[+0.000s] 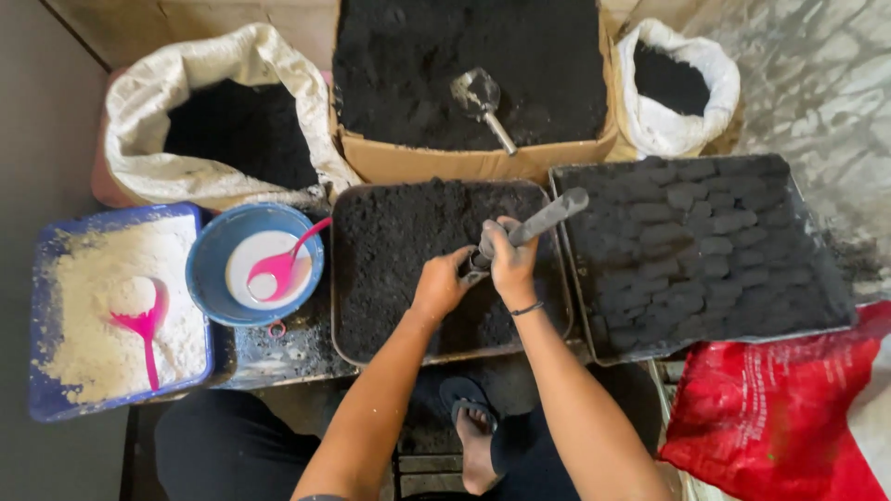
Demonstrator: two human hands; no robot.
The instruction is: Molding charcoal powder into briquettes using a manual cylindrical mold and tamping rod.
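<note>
A metal tray [345, 278] full of loose black powder lies right in front of me. Over its right half, my right hand [510, 263] grips a grey metal tube tool [548, 217] that slants up to the right. My left hand [440, 283] closes around the tool's lower end, just above the powder. Both hands are smeared with black dust. A thin dark band circles my right wrist. The tool's lower tip is hidden between my hands.
A tray [817, 320] of several pressed black blocks lies right. A cardboard box [464, 162] of black powder with a metal scoop [480, 99] stands behind, flanked by two white sacks [148, 121] [677, 130]. A blue bowl [209, 260], white powder tray [42, 306], and red bag [780, 417] surround me.
</note>
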